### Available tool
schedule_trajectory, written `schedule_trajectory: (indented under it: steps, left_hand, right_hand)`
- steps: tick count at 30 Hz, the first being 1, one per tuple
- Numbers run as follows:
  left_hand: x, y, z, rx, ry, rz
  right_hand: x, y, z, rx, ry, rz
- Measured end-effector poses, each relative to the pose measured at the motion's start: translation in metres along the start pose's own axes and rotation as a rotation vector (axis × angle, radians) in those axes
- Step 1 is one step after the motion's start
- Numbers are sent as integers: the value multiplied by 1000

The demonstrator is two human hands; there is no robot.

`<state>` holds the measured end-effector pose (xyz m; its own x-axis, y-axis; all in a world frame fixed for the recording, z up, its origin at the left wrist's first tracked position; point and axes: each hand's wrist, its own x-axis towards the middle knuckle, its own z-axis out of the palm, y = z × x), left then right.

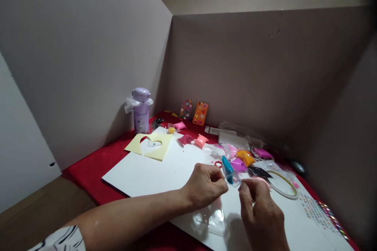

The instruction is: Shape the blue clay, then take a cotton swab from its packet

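Observation:
A small clear bag with blue clay [227, 169] hangs between my two hands above the white board [156, 176]. My left hand [206, 186] is closed in a pinch at the bag's left side. At its right lower corner, the thumb and forefinger of my right hand [259, 208] pinch the clear plastic. Below my left hand, an open-looking clear plastic bag [213, 219] lies on the board. Packets of orange clay [245, 157] and purple clay [239, 165] lie just behind the blue one.
A purple bottle [141, 115] stands at the back left, near a yellow paper with a heart cutout [160, 153]. Two decorated phone cases [200, 113] lean at the back. A hoop [284, 194] and gem stickers [318, 211] lie at the right.

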<state>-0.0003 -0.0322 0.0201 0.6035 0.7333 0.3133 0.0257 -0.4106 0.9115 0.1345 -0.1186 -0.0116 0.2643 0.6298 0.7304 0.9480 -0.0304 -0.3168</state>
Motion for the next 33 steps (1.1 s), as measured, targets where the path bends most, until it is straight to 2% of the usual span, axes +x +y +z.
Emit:
schedule_trajectory:
  steps: [2, 6, 11, 15, 18, 21, 27, 33]
  left_hand:
    - [1, 0, -1, -69, -43, -50]
    - [2, -3, 1, -234, -117, -180]
    - [3, -6, 0, -306, -159, -255]
    - [1, -6, -3, -251, -129, -200]
    - [-2, -3, -4, -120, -94, -50]
    - [-4, -2, -2, -40, -118, 39]
    - [-1, -5, -2, -6, -78, -14]
    - [-6, -2, -3, 117, -118, 51]
  right_hand:
    - [1, -2, -4, 79, -60, 54]
    - [2, -2, -5, 142, -99, 129]
    - [-1, -1, -6, 241, -137, 96]
    - [-2, -7, -9, 284, -90, 111]
    - [-1, -10, -10, 263, -63, 104]
    - [0, -9, -9, 245, -70, 25]
    - [-1, -5, -10, 186, -5, 51]
    - [-3, -2, -6, 85, 81, -105]
